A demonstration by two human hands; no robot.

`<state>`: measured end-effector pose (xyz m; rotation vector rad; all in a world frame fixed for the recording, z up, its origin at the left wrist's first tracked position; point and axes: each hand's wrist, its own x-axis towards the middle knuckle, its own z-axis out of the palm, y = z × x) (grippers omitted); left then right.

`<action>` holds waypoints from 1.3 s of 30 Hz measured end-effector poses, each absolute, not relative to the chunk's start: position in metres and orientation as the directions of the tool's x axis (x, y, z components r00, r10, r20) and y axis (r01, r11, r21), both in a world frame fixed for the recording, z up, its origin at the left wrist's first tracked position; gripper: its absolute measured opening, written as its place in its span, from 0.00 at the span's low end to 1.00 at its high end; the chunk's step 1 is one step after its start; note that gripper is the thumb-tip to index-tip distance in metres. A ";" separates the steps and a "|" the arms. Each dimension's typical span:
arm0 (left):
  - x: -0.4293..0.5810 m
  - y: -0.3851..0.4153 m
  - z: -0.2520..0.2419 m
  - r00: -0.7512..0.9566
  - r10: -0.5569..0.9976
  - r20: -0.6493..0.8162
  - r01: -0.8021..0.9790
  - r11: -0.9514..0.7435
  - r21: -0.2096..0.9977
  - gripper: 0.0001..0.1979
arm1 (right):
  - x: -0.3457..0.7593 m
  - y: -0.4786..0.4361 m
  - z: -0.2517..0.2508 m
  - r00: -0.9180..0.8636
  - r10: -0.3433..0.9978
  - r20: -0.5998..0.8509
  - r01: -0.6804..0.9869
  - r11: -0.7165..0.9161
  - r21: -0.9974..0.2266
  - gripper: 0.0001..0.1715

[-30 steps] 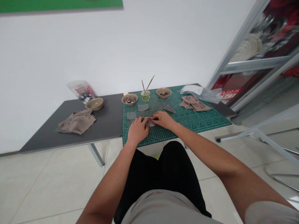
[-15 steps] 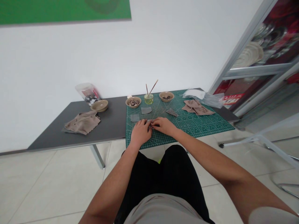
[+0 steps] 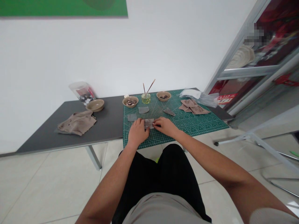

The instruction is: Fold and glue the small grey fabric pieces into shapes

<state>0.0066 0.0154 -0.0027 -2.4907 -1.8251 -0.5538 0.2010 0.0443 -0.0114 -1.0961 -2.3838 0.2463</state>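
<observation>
Showing both hands at the near edge of a green cutting mat (image 3: 201,124), with a small grey piece (image 3: 149,123) lying flat on the mat between them: the left hand (image 3: 137,133) and the right hand (image 3: 164,126) each have the fingers bunched narrow and bent down, the tips pinning one end of the piece. Half a second ago the fingertips met over the piece and hid nearly all of it; now they stand a little apart, so that a pale rectangle shows between them, which suggests the piece has been spread or smoothed and not lifted. The things around the hands lie as before. Just beyond the left fingertips is a second grey piece (image 3: 132,117); farther beyond the fingers are a third (image 3: 143,109) and a darker fourth (image 3: 169,111). Well beyond those stand two filled bowls (image 3: 130,101) (image 3: 163,95) and a glass with brushes (image 3: 146,97) between them. Beige cloths lie far left (image 3: 77,122) and far right (image 3: 192,106) of the hands. As to writing, the mat bears a printed grid whose figures cannot be read, and a red-and-white label (image 3: 224,99) far right of the right fingers is too small to make out
</observation>
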 end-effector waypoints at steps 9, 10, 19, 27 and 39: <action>0.006 0.014 -0.002 0.281 0.915 0.289 0.921 -0.342 0.185 0.17 | 0.183 0.077 -0.002 -0.593 0.745 0.306 0.662 0.668 -0.341 0.09; 0.006 0.014 -0.001 0.281 0.917 0.284 0.921 -0.341 0.187 0.16 | 0.187 0.079 -0.002 -0.578 0.755 0.309 0.673 0.656 -0.342 0.09; 0.008 0.013 0.001 0.286 0.919 0.270 0.916 -0.345 0.205 0.15 | 0.215 0.048 -0.008 -0.528 0.772 0.353 0.669 0.635 -0.386 0.09; 0.006 0.014 0.000 0.291 0.915 0.279 0.915 -0.351 0.199 0.15 | 0.189 0.057 0.000 -0.614 0.731 0.297 0.648 0.682 -0.339 0.09; 0.009 0.013 0.001 0.268 0.924 0.271 0.926 -0.325 0.191 0.13 | 0.199 0.063 -0.006 -0.510 0.788 0.345 0.695 0.614 -0.375 0.06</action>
